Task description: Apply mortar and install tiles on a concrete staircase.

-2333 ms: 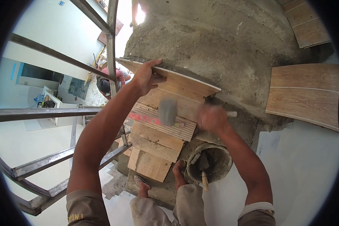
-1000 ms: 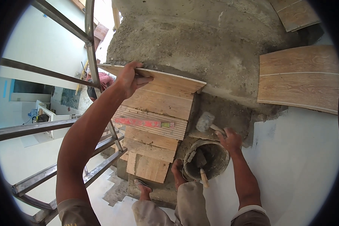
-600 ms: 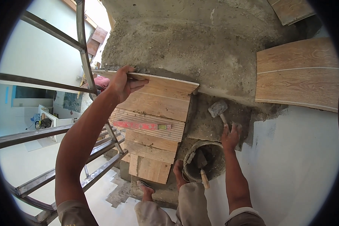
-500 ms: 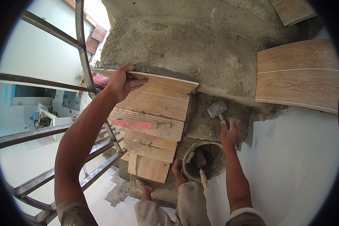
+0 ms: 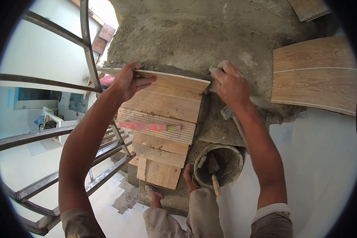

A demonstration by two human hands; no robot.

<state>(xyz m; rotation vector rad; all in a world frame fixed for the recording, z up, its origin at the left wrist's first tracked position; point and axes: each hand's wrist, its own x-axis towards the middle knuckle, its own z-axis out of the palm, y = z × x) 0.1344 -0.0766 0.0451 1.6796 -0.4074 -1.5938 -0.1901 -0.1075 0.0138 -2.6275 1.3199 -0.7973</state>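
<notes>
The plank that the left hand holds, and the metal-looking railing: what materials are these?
Plank: likely ceramic tile with a matte wood-look face; its thin edge shows whitish. Railing: metal, perhaps steel, apparently unpainted; its bars have a grey sheen.

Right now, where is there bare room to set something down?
Two bare patches: the pale floor outside the right forearm, below the wood-grain panel; and the rough concrete beyond the tile that the left hand holds. Crowded: between the right hand and the bucket, where the mallet lies, and on the stepped tiles, bearing a red level.
</notes>
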